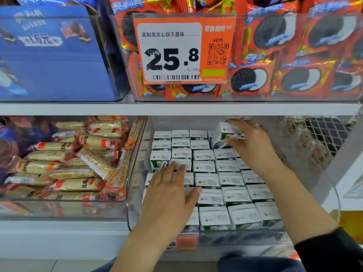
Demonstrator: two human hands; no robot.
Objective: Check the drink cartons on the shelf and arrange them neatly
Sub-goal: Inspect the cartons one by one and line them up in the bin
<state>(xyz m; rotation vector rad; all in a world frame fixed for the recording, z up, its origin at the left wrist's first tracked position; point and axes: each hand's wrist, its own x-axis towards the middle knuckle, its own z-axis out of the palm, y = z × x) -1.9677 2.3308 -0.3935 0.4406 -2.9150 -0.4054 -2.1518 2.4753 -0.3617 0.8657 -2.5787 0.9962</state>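
While your left hand (pixel 169 185) lay flat, fingers straight, steadying the drink cartons (pixel 208 169) in the clear bin (pixel 135 185), your right hand (pixel 249 142) gripped a tilted carton (pixel 227 131) at the bin's back, probably to slot it in.

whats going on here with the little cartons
A person is tidying small green and white drink cartons packed in rows inside a clear bin on the lower shelf. The right hand grips one carton at the back of the bin, lifted and tilted above the rows. The left hand lies flat, fingers straight, on the cartons at the front left. One carton just beyond its fingertips stands higher than its neighbours.
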